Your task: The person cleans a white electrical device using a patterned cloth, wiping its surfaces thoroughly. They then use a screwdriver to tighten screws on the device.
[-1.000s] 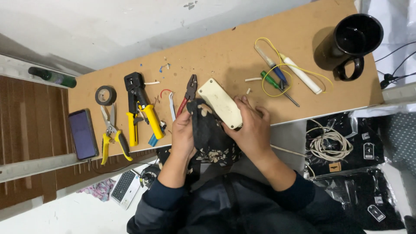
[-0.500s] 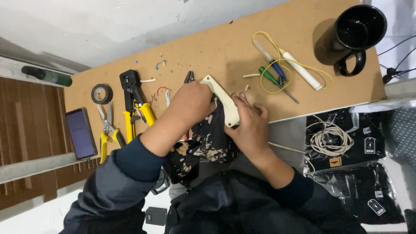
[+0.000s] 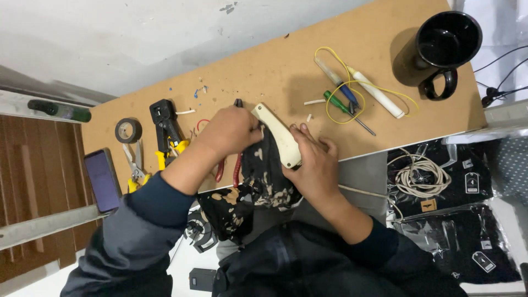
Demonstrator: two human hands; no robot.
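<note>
Nearest to me, my right hand (image 3: 313, 165) is wrapped around the lower end of the cream plastic tool (image 3: 278, 135), fingers curled along its side, holding it slanted over the front edge of the workbench (image 3: 275, 71). Under and around it hangs the black cloth with pale blotches (image 3: 258, 181), draped off the bench towards my lap. My left hand (image 3: 231, 131) is closed down over the cloth just beside the tool's upper end, knuckles up; whether the fingertips pinch the fabric or press on the tool's tip I cannot tell, since the hand hides them. To do this well, I judge the cloth should be held taut and flat against the tool, the right hand steady so the tip does not wander, and the fingers clear of the working end. The red-handled pliers (image 3: 236, 165) lie partly under my left hand. Farther left sit the yellow-handled crimper (image 3: 168, 132), a roll of black tape (image 3: 128, 130) and a phone (image 3: 103, 180). Towards the back right lie screwdrivers inside a loop of yellow wire (image 3: 330, 110), and beyond them a black mug (image 3: 440, 47).
</note>
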